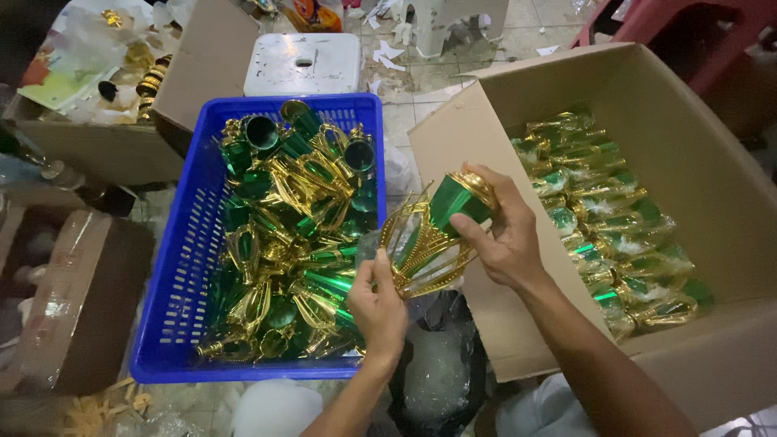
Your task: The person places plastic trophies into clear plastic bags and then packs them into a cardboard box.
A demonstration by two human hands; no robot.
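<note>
Two hands hold one green-and-gold trophy piece (429, 235) between the blue crate (174, 307) and cardboard box (486, 146): right hand (506, 235) gripping its green cup end, left hand (376, 307) pinching the clear wrap beneath. A steady grip likely prevents scratches.

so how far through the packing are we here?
Done: rows of wrapped green-and-gold trophy pieces already lie in the cardboard box. In hand: the left hand and right hand hold one green-and-gold piece between crate and box. Left: the blue crate holds a large pile of unwrapped pieces.
</note>
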